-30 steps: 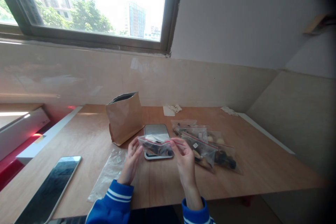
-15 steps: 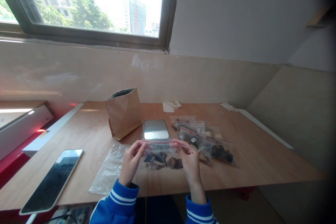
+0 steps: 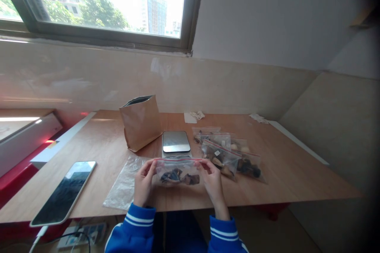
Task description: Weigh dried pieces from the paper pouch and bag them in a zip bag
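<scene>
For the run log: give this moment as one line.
left hand: pinches zip bag left top corner | right hand: pinches right top corner | bag: dark pieces inside, before scale

Left hand (image 3: 143, 182) and right hand (image 3: 212, 180) pinch zip bag (image 3: 178, 172) at near desk (image 3: 285, 174) edge | scale (image 3: 176, 142) behind | filled bags (image 3: 228, 154) right | tablet (image 3: 63, 191) near-left corner

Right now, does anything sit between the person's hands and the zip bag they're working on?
Nothing visible does. The left hand and right hand each pinch an end of the zip bag at its red seal strip, directly.
</scene>
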A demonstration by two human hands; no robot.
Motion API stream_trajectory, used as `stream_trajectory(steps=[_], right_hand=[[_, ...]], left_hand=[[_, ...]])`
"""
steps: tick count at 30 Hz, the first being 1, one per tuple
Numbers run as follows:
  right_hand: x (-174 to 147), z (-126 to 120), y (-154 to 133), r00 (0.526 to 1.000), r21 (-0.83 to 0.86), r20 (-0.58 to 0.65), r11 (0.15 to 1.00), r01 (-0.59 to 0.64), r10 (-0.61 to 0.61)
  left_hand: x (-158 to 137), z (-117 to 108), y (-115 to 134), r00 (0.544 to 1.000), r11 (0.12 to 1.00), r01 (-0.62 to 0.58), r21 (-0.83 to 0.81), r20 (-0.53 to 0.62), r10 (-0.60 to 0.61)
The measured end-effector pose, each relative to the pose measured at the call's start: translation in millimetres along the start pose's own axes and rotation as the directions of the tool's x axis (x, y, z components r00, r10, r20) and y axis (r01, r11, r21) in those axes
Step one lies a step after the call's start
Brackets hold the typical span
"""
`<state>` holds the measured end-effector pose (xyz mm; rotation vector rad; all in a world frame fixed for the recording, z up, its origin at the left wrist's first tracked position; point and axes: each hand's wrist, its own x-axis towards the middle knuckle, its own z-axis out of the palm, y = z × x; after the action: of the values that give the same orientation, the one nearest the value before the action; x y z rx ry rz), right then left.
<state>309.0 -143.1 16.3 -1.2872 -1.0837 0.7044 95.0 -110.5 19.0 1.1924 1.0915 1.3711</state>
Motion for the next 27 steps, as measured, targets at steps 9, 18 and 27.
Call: stream_trajectory(steps=[9, 18, 27], right_hand=[[-2, -10, 1, 0.996, -0.043, 0.059, 0.997, 0.071, -0.068], [-1, -4, 9, 0.990, -0.090, -0.077, 0.990, 0.112, -0.119], [-3, 0, 6, 0.968, -0.142, -0.105, 0.967, 0.212, -0.227]], left_hand=[[-3, -7, 7, 0.994, 0.976, -0.088, 0.199, -0.053, 0.100], [-3, -2, 12, 0.992, 0.966, -0.128, 0.226, 0.024, 0.126], [-6, -2, 11, 0.982, 0.939, -0.170, 0.299, -0.026, 0.186]])
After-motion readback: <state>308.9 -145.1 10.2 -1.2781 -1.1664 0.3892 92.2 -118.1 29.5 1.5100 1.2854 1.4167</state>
